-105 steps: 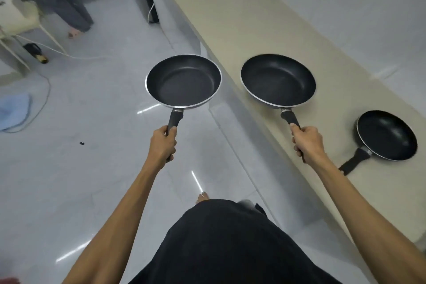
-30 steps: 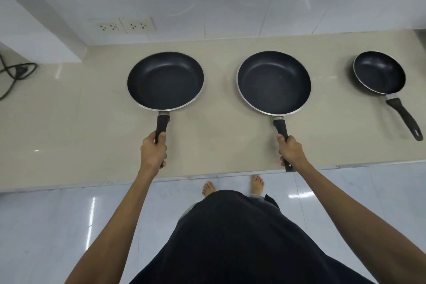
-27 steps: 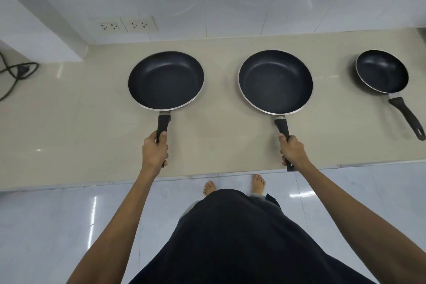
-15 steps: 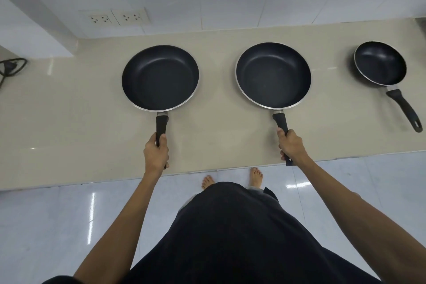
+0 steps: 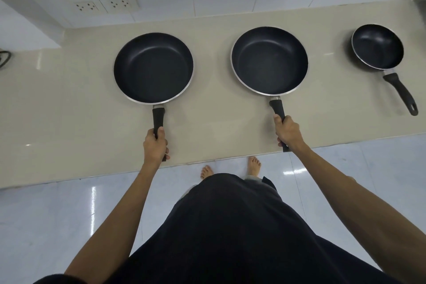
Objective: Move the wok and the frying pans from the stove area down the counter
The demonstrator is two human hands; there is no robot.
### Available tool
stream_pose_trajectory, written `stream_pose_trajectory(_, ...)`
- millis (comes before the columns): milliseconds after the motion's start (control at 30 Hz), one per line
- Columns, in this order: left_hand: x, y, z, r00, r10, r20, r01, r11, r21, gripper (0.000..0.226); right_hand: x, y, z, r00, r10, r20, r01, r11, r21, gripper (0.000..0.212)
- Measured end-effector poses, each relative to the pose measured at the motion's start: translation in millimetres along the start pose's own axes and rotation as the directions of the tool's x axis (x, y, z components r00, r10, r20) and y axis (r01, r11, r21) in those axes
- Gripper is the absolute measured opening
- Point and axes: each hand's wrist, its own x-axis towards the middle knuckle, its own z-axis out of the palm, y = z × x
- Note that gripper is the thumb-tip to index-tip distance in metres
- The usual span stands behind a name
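Observation:
Two large black frying pans lie over the beige counter (image 5: 69, 110), side by side. My left hand (image 5: 155, 145) grips the black handle of the left pan (image 5: 153, 67). My right hand (image 5: 288, 132) grips the handle of the right pan (image 5: 269, 60). Whether the two pans rest on the counter or hover just above it, I cannot tell. A smaller black frying pan (image 5: 378, 46) sits alone on the counter at the far right, its handle pointing toward the front edge. No wok is in view.
White tiled wall with two power sockets (image 5: 105, 4) runs behind the counter. A white column (image 5: 25, 18) stands at the back left, with a black cable (image 5: 3, 59) beside it. The counter's front edge runs just behind my hands; glossy floor and my bare feet lie below.
Since 3.5 s ago I have turned to face the counter and brought the left pan from over the floor to over the counter. In the last second both pans barely moved.

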Motion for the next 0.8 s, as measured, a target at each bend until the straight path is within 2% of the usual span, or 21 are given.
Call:
stream_pose_trajectory(100,1.5,2.9,-1.7,0.999,-0.036,0.027,0.035,0.999,0.01,0.036,-1.7,-0.9,-2.9,1.0,0.014,0.015,-0.015,0.997,0.07,0.046)
stream_pose_trajectory(200,-1.0,5.5,-4.8,0.997,-0.064,0.049,0.063,0.998,0.009,0.039,-6.7,2.5,-9.6,0.996,-0.005,0.089,-0.007,0.991,0.136,0.04)
stream_pose_trajectory(400,-12.6,9.9,-7.9,0.994,-0.077,0.077,0.071,0.994,0.083,0.034,-27.6,21.1,-19.1,0.984,-0.09,0.153,0.067,0.987,0.148,0.044)
stream_pose_trajectory(567,-41.0,-0.3,-10.6,1.0,-0.018,0.001,0.017,0.973,0.23,0.042,-49.5,40.5,-28.4,0.967,-0.177,0.184,0.17,0.984,0.052,0.056)
stream_pose_trajectory(700,-77.3,-8.6,-9.6,0.996,0.084,-0.032,-0.063,0.909,0.411,0.058,-65.5,58.1,-46.2,0.945,-0.262,0.197,0.275,0.961,-0.042,0.079)
stream_pose_trajectory(800,-104.9,-4.5,-6.6,0.981,0.174,-0.082,-0.103,0.837,0.537,0.068,-74.1,61.7,-71.4,0.929,-0.342,0.143,0.36,0.923,-0.132,0.083)
